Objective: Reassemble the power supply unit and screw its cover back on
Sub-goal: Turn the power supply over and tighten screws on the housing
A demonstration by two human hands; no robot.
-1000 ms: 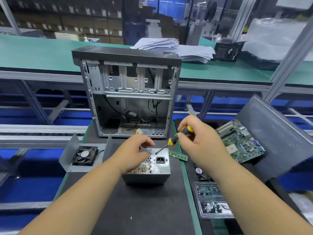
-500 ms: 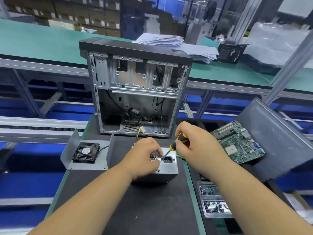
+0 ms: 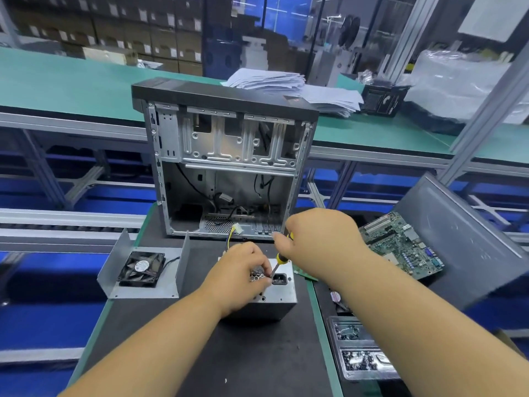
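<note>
My right hand (image 3: 320, 247) has lowered the screwdriver (image 3: 279, 260); it slants tip-down toward my left hand (image 3: 243, 275), fingers curled, on the power supply unit (image 3: 282, 295).

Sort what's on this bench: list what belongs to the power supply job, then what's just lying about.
In the job:
power supply unit
screwdriver, gripped by the right hand
left hand, resting on the unit beside the screwdriver tip
cover with fan

Lying about:
computer case
motherboard
side panel
paper stack
</note>
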